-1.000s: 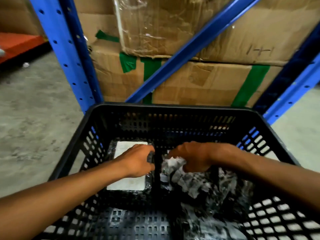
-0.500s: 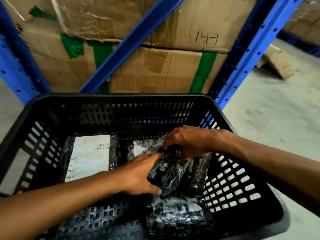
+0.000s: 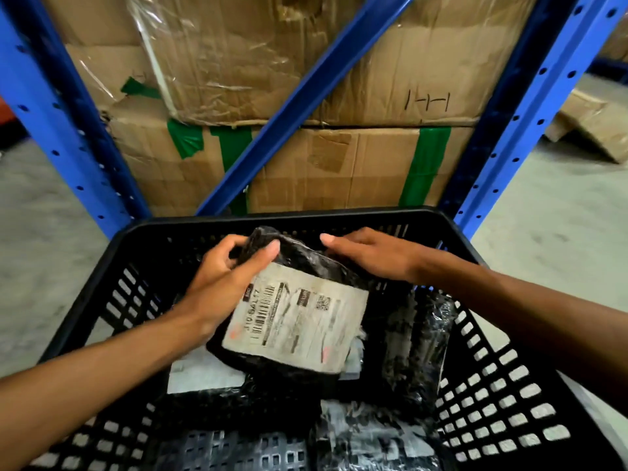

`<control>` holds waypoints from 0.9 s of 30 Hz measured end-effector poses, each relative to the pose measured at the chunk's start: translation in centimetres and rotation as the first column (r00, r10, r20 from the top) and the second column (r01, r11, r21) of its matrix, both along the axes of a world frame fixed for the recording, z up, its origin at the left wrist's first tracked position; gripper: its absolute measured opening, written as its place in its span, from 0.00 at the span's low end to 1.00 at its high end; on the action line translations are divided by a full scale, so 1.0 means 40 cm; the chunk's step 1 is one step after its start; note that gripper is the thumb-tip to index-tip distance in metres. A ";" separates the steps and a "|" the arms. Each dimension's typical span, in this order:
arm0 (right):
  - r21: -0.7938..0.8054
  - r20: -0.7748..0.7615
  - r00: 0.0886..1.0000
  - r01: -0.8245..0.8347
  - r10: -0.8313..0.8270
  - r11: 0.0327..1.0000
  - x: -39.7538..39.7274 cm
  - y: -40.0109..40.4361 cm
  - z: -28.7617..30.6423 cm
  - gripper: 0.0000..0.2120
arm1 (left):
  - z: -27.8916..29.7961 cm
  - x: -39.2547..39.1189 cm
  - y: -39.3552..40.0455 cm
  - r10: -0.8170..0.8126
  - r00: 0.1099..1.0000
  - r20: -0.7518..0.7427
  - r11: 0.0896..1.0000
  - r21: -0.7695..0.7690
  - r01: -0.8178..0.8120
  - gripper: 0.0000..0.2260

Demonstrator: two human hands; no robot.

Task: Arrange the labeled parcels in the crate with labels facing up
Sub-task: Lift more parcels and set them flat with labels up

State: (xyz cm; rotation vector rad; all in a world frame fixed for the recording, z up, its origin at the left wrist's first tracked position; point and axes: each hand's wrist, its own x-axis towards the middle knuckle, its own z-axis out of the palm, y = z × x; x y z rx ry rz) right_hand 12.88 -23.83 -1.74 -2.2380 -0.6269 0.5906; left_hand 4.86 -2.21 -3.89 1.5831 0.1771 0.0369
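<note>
A black plastic crate with perforated walls fills the lower view. I hold a black plastic-wrapped parcel above its middle, its white barcode label facing up. My left hand grips the parcel's upper left corner. Over its upper right edge, my right hand rests with fingers closed on the wrap. Beneath it lies another parcel with a white label, partly hidden. A black parcel lies at the right, and one more near the front.
Blue steel rack uprights and a diagonal brace stand just behind the crate, with stacked cardboard boxes taped in green. Grey concrete floor lies on both sides. A flattened carton lies at the far right.
Both hands have lifted a black parcel out of the right side of the crate and turned it, so its white label now faces up. The camera view tilted upward.
</note>
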 end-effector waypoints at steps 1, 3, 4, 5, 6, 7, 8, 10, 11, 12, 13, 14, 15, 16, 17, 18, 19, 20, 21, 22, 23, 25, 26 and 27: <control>-0.014 -0.090 0.996 -0.001 0.000 1.000 -0.021 0.005 0.006 0.28 | 0.012 0.003 0.011 -0.024 1.000 -0.011 1.000 0.018 0.024 0.17; -0.089 -0.099 0.991 -0.096 0.087 0.991 -0.048 0.025 0.005 0.30 | 0.020 -0.002 0.029 -0.073 0.996 -0.040 0.994 0.076 0.076 0.18; -0.111 -0.074 0.989 -0.136 0.128 0.985 -0.056 0.035 0.002 0.28 | 0.020 -0.006 0.034 -0.089 0.995 -0.054 0.991 0.092 0.094 0.20; -0.120 -0.057 0.988 -0.152 0.146 0.981 -0.060 0.047 0.001 0.26 | 0.018 -0.011 0.041 -0.094 0.994 -0.064 0.990 0.098 0.100 0.21; -0.109 -0.057 0.988 -0.149 0.143 0.983 -0.061 0.056 0.000 0.24 | 0.016 -0.015 0.046 -0.091 0.993 -0.069 0.991 0.095 0.098 0.21; -0.090 -0.061 0.989 -0.142 0.137 0.986 -0.059 0.061 0.001 0.22 | 0.015 -0.018 0.050 -0.087 0.993 -0.074 0.991 0.096 0.094 0.20; -0.071 -0.081 0.988 -0.139 0.134 0.988 -0.058 0.063 0.003 0.21 | 0.016 -0.020 0.053 -0.083 0.993 -0.079 0.991 0.099 0.091 0.19; -0.017 -0.131 0.982 -0.141 0.138 0.990 -0.057 0.067 0.010 0.18 | 0.022 -0.022 0.061 -0.070 0.993 -0.091 0.991 0.105 0.079 0.17; 0.011 -0.145 0.980 -0.140 0.140 0.990 -0.055 0.068 0.014 0.18 | 0.025 -0.021 0.067 -0.057 0.994 -0.096 0.992 0.108 0.068 0.17; 0.034 -0.147 0.979 -0.138 0.142 0.990 -0.053 0.072 0.016 0.17 | 0.030 -0.022 0.072 -0.044 0.994 -0.101 0.993 0.108 0.055 0.17; 0.045 -0.144 0.979 -0.139 0.144 0.989 -0.049 0.077 0.018 0.17 | 0.034 -0.022 0.077 -0.028 0.994 -0.105 0.993 0.107 0.040 0.17; 0.051 -0.142 0.979 -0.140 0.146 0.989 -0.046 0.080 0.019 0.16 | 0.038 -0.024 0.078 -0.014 0.994 -0.107 0.993 0.113 0.026 0.17; 0.055 -0.138 0.979 -0.146 0.152 0.988 -0.043 0.085 0.020 0.16 | 0.040 -0.026 0.082 0.002 0.994 -0.107 0.992 0.126 0.012 0.16; 0.062 -0.131 0.979 -0.152 0.159 0.986 -0.042 0.091 0.022 0.16 | 0.041 -0.029 0.085 0.020 0.994 -0.109 0.991 0.137 -0.005 0.16; 0.065 -0.116 0.979 -0.160 0.167 0.985 -0.042 0.097 0.024 0.17 | 0.043 -0.032 0.089 0.034 0.993 -0.114 0.990 0.140 -0.017 0.17; 0.065 -0.104 0.980 -0.166 0.172 0.984 -0.041 0.103 0.026 0.18 | 0.042 -0.035 0.096 0.040 0.992 -0.122 0.990 0.140 -0.023 0.18; 0.064 -0.101 0.979 -0.169 0.175 0.983 -0.039 0.106 0.025 0.19 | 0.040 -0.037 0.101 0.046 0.990 -0.131 0.990 0.140 -0.028 0.18; 0.069 -0.109 0.978 -0.174 0.180 0.982 -0.039 0.111 0.024 0.18 | 0.039 -0.042 0.106 0.055 0.989 -0.135 0.989 0.146 -0.035 0.18; 0.072 -0.127 0.974 -0.178 0.186 0.981 -0.038 0.116 0.023 0.17 | 0.039 -0.047 0.112 0.059 0.989 -0.135 0.987 0.159 -0.037 0.18; 0.081 -0.145 0.970 -0.182 0.192 0.980 -0.037 0.121 0.023 0.15 | 0.039 -0.049 0.115 0.059 0.989 -0.137 0.985 0.167 -0.036 0.17; 0.088 -0.160 0.968 -0.178 0.191 0.980 -0.035 0.128 0.021 0.15 | 0.037 -0.049 0.120 0.060 0.988 -0.141 0.985 0.170 -0.036 0.17; 0.115 -0.199 0.968 -0.133 0.154 0.984 -0.036 0.135 0.018 0.15 | 0.036 -0.043 0.132 0.074 0.982 -0.172 0.986 0.160 -0.046 0.18; 0.139 -0.231 0.966 -0.085 0.116 0.987 -0.037 0.134 0.010 0.16 | 0.036 -0.040 0.141 0.092 0.975 -0.202 0.982 0.180 -0.055 0.20; 0.162 -0.270 0.961 -0.015 0.059 0.987 -0.043 0.129 -0.004 0.18 | 0.030 -0.036 0.152 0.125 0.960 -0.251 0.974 0.218 -0.070 0.24</control>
